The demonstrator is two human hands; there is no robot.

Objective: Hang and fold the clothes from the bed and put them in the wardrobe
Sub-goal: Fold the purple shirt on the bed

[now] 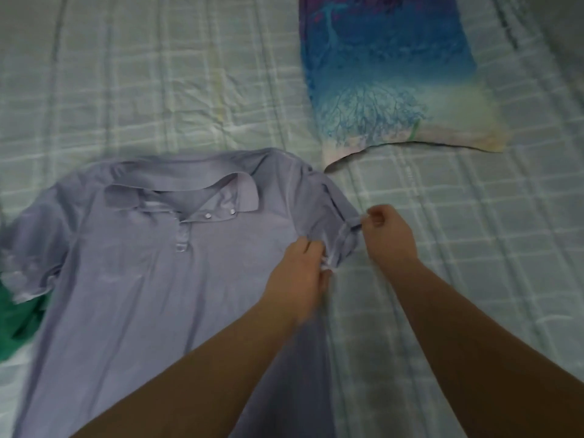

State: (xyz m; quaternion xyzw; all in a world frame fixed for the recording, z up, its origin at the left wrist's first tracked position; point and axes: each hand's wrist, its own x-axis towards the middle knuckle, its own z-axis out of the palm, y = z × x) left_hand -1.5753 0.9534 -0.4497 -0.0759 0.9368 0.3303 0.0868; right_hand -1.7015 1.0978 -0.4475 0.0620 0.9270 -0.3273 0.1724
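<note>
A lavender polo shirt (pixel 142 279) lies face up on the bed, collar toward the far side, two buttons showing at the placket. My left hand (pixel 300 276) pinches the lower hem of the shirt's right sleeve, near the armpit. My right hand (pixel 387 235) pinches the outer edge of the same sleeve, fingers curled round the cuff. The sleeve is bunched between the two hands. Both forearms reach in from the bottom of the view and cover the shirt's lower right part.
The bed carries a pale green checked sheet (pixel 474 248). A blue and purple printed garment (pixel 392 74) lies at the far right. A green piece of clothing (pixel 19 324) peeks out at the left edge, partly under the polo's other sleeve.
</note>
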